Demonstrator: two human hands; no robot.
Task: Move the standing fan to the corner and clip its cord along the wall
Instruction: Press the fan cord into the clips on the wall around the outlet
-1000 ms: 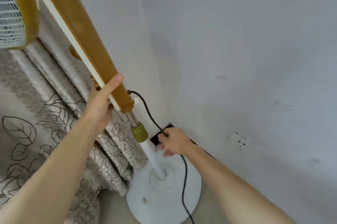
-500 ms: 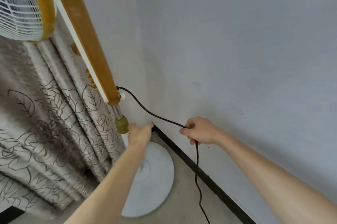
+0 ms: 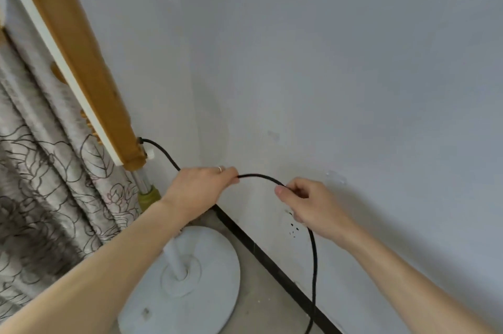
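Note:
The standing fan stands in the room corner: its tan and white column rises at the left and its round white base rests on the floor. A black cord leaves the column's lower end and arches between my hands. My left hand pinches the cord near the corner. My right hand grips it further right, close to the wall, and from there the cord hangs down to the floor. A small clear clip sticks on the wall just right of my right hand.
A grey flower-patterned curtain hangs left of the fan. A black skirting strip runs along the foot of the white wall. A white wall socket sits low, partly behind my right wrist. The floor is bare concrete.
My left hand left the fan's pole and took hold of the cord. Both hands have risen and moved right along the wall, lifting the cord into an arch.

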